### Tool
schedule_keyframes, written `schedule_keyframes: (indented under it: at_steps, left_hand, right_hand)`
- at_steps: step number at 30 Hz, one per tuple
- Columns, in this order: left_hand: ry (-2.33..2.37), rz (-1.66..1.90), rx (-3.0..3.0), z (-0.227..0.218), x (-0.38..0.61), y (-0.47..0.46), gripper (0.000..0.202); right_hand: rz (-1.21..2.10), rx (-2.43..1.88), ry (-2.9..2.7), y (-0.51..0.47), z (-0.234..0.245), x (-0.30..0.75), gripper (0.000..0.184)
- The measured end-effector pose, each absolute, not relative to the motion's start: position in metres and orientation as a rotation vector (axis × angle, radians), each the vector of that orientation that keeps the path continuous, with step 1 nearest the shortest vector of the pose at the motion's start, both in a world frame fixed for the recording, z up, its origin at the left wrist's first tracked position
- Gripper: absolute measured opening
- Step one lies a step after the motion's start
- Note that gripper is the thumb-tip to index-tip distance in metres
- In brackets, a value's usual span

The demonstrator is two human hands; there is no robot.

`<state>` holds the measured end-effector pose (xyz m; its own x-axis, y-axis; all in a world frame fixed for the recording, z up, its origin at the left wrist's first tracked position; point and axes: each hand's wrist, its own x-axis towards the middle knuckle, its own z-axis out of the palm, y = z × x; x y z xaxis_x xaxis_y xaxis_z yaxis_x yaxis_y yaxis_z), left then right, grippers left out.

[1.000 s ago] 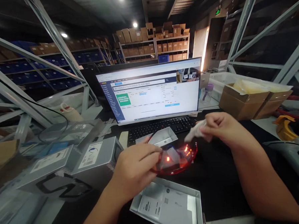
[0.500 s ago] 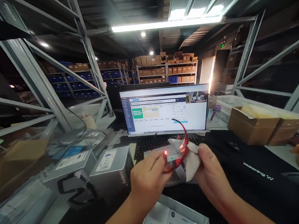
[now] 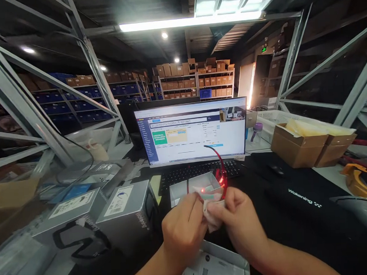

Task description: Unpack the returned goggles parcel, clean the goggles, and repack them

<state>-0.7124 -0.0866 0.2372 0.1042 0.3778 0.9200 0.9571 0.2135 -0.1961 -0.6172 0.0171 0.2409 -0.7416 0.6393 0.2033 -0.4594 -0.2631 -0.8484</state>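
A dim storeroom is stretching beyond the monitor (image 3: 192, 133): shelving with blue bins (image 3: 84, 93) is standing behind its left side, and racks of cardboard cartons (image 3: 180, 84) are rising directly behind it.

To the monitor's near left, two silver-grey boxes (image 3: 122, 210) are sitting side by side with white labels on top; a dark goggle-shaped outline is showing across the left one's front. A black keyboard (image 3: 179, 173) is lying just in front of the monitor, and a shallow pale box tray (image 3: 178, 192) is resting at the keyboard's near edge.

In front of the monitor, the left hand (image 3: 184, 227) is grasping the near edge of a pair of red glasses (image 3: 223, 174), whose lights are glowing and whose right temple is pointing up toward the screen. The right hand (image 3: 241, 216) is pinching a white cloth (image 3: 213, 221) against that edge. Nearest the camera, an open grey box (image 3: 220, 250) is holding a printed card.

A computer mouse (image 3: 276, 170) is resting to the monitor's near right on a black mat (image 3: 299, 226) lettered "Wakening". Right of the monitor, two open brown cartons (image 3: 299, 150) are holding yellowish wrapping.
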Motion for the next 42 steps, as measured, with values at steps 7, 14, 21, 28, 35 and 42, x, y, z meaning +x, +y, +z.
schedule_keyframes:
  at_steps: [7, 14, 21, 28, 35, 42]
  left_hand:
    - [-1.306, -0.604, -1.478, 0.234, -0.713, -0.084, 0.008]
    - [-1.396, -0.574, -1.378, 0.236, -0.717, -0.093, 0.011]
    - [-1.483, -0.684, -1.397, 0.240, -0.717, -0.092, 0.011]
    - [-1.326, -0.661, -1.595, 0.236, -0.721, -0.085, 0.017]
    - [-1.554, -0.672, -1.472, 0.239, -0.720, -0.094, 0.008]
    - [-1.590, -0.790, -1.406, 0.235, -0.722, -0.089, 0.017]
  right_hand:
    - [2.386, -0.314, -0.925, 0.057, 0.276, -0.603, 0.076]
    - [2.180, -0.195, -1.000, 0.019, 0.246, -0.622, 0.072]
    - [2.165, -0.235, -1.089, 0.021, 0.244, -0.622, 0.073]
    - [2.377, -0.403, -0.870, 0.062, 0.280, -0.611, 0.083]
    - [2.050, -0.269, -1.109, 0.023, 0.242, -0.627, 0.074]
    - [1.873, -0.247, -1.283, 0.017, 0.228, -0.630, 0.071]
